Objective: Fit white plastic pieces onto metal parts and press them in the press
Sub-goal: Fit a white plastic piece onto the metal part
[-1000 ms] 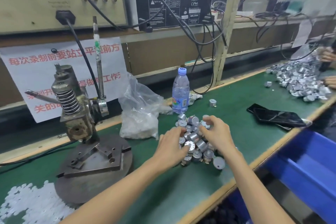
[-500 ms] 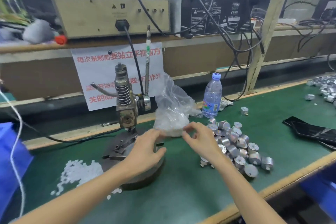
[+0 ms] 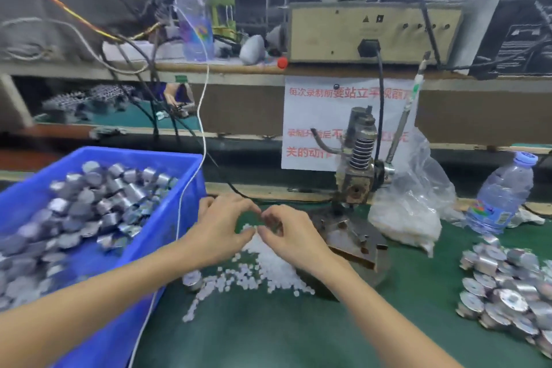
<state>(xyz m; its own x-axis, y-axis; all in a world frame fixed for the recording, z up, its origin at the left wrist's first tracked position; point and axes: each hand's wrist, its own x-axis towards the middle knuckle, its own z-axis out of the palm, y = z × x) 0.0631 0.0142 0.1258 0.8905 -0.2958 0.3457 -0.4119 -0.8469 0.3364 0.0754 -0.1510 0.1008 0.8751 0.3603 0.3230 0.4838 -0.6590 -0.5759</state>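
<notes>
A white paper sign (image 3: pixel 316 116) taped to the board behind the counter carried red Chinese print. Its top line read "每次录制前要站立平视前", the ending blurred. The press (image 3: pixel 358 158) hid most of the middle line, which began "录制". The bottom line showed "关的动作". The beige box (image 3: pixel 373 36) on the shelf bore two small triangular warning symbols. Both water bottle labels were too blurred to read.

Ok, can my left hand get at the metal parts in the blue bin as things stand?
Probably yes. The left hand sits right beside the blue bin, whose top is open, and the metal parts lie heaped uncovered. Only a thin white cord hangs across its right side.
</notes>
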